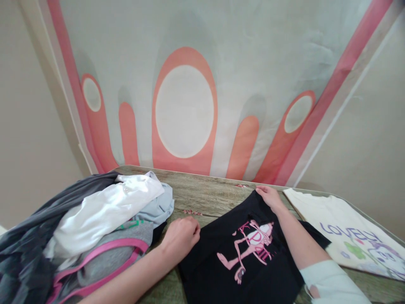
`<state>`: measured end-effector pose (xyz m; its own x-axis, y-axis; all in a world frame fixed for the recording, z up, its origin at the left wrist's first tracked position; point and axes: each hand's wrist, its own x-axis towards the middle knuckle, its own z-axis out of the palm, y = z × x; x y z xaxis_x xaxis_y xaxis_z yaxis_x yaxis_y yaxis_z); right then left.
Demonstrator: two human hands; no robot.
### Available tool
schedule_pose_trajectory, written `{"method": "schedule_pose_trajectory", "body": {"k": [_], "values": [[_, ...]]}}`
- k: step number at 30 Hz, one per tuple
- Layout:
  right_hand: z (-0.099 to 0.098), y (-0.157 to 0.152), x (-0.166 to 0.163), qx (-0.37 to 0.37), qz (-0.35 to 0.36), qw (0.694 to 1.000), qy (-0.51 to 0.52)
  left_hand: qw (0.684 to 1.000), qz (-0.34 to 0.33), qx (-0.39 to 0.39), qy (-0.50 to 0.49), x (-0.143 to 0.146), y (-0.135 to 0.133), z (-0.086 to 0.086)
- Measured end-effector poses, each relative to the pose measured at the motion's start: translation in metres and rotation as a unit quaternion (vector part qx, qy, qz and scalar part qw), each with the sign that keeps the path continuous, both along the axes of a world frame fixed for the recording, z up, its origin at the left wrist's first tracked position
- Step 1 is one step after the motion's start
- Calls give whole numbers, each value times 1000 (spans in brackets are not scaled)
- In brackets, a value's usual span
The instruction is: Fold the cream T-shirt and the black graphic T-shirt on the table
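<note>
A pale sleeve [335,280] reaches in at the lower right, its right hand [268,196] pinching the far corner of a black shirt [248,255] that lies on a wood-patterned table [190,190], as I watch from my distant post. The left hand [182,236] is curled at the shirt's left edge; its fingertips are turned out of my sight, so I cannot tell whether cloth is caught in it.

Good handling here, I judge, means gripping only the very edge, drawing the fabric gently between both hands and working the slack out evenly. I would keep the right forearm, now across the shirt, from dragging the print into creases, and steer the left wrist clear of the neighbouring heap, where a white top [110,209] rests near a grey garment with pink trim [107,264].

On the black shirt, beside a pink cartoon figure, I make out a K and a large P; folds break up the other lettering. "LOVELY" reads clearly in purple across a cream shirt [348,240] at right. Green lettering in the heap is too covered to read. I see no brand label.
</note>
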<state>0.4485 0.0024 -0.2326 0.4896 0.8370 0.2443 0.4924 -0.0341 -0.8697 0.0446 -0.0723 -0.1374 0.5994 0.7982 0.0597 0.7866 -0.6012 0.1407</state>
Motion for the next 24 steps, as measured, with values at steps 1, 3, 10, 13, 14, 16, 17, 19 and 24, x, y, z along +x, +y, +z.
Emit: {"method": "schedule_pose_trajectory", "body": {"k": [1,3,10,13,14,16,17,19,24], "values": [[-1,1,0,0,-3,1000,-9,1000,7,-15,-14,-2,3,-2],[-3,2,1,1,-12,999,-30,999,13,-39,-34,-4,8,-5],[0,2,0,-12,-50,990,-133,999,-17,-9,-30,-3,0,0],[5,-1,-4,-18,-62,983,-174,996,-74,2,-51,0,-11,6],[6,-2,-5,-19,-64,981,-184,993,-100,-3,-57,1,-14,7],[7,-3,-6,-23,-66,977,-200,986,-154,-19,-59,3,-18,7],[7,-4,-6,-25,-67,976,-207,983,-175,-28,-56,3,-19,5],[7,-4,-7,-30,-67,974,-216,976,-206,-48,-42,3,-20,3],[7,-3,-8,-33,-58,972,-226,968,-237,-79,-9,0,-18,-1]]}}
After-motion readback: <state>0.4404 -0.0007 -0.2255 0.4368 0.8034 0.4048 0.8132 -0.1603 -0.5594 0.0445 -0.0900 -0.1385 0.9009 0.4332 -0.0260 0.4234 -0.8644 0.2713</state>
